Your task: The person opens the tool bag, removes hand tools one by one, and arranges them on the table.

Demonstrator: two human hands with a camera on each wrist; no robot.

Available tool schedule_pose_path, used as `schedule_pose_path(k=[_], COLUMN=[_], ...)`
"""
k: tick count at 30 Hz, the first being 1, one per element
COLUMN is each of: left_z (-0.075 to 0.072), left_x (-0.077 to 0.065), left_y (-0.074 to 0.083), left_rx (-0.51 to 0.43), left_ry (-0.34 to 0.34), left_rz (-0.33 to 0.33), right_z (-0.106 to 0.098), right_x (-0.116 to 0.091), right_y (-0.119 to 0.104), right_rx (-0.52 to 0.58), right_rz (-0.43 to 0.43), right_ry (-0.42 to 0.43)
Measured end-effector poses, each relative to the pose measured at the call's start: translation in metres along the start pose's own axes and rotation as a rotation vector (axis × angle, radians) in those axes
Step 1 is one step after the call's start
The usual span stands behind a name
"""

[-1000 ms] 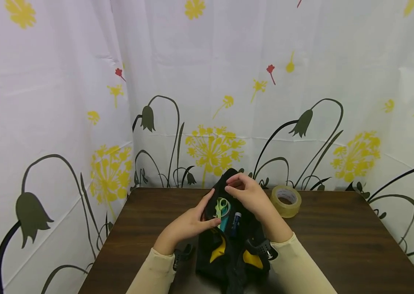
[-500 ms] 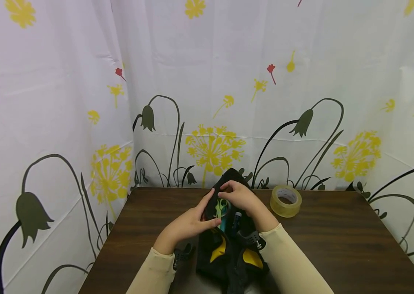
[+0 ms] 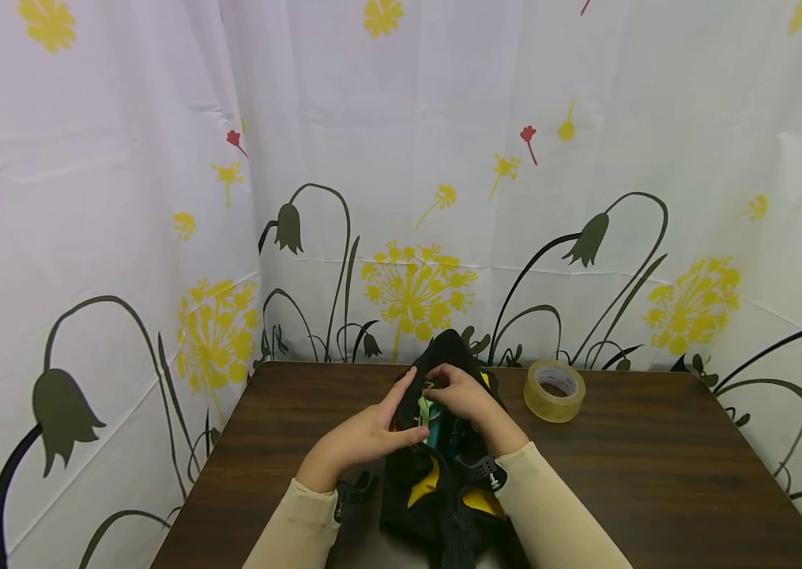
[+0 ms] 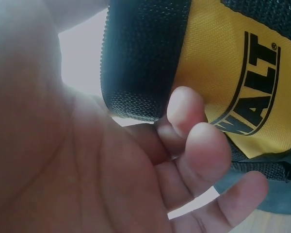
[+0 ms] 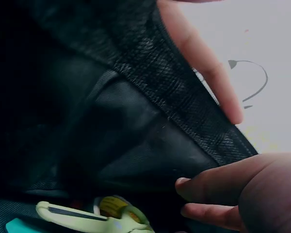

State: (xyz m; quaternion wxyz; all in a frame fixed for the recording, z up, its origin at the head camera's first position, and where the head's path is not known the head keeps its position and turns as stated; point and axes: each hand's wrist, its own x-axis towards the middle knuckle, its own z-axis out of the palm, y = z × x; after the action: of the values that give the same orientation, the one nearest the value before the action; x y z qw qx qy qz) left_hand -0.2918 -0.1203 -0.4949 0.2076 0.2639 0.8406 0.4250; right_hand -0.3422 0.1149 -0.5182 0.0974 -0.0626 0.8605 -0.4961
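Observation:
A black and yellow tool bag (image 3: 404,510) lies on the table with its mouth open. My left hand (image 3: 365,431) grips the bag's left rim; in the left wrist view its fingertips (image 4: 206,153) rest on the yellow outer panel with printed black letters. My right hand (image 3: 468,399) reaches into the mouth, fingers bent, nothing visible between them. Pale green scissors (image 5: 80,218) lie inside, close to the right fingertips (image 5: 184,187). Beside them sit a teal item (image 5: 22,226) and a small yellow-labelled round thing (image 5: 114,208). The right hand partly covers the contents in the head view.
A roll of clear packing tape (image 3: 553,403) lies at the back of the brown wooden table (image 3: 642,458), right of the bag. A white flowered curtain (image 3: 472,158) hangs behind and along the left side.
My right hand has moved down and left from above the bag's far end into its mouth, now covering part of the scissors. My left hand has stayed at the rim.

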Motion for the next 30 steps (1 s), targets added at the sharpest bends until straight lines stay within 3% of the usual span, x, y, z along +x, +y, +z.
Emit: schedule_pose_path(k=[18,30], left_z=[0.0,-0.001], left_x=[-0.001,-0.001], left_y=[0.002,0.001], left_rx=[0.029,0.032], left_ry=[0.014,0.007], left_rz=[-0.017,-0.02], right_z=[0.016,0.02], right_x=[0.011,0.01], right_y=[0.019,0.02], right_rx=[-0.131,-0.148], right_rz=[0.017,0.052], right_ry=[-0.037,-0.026])
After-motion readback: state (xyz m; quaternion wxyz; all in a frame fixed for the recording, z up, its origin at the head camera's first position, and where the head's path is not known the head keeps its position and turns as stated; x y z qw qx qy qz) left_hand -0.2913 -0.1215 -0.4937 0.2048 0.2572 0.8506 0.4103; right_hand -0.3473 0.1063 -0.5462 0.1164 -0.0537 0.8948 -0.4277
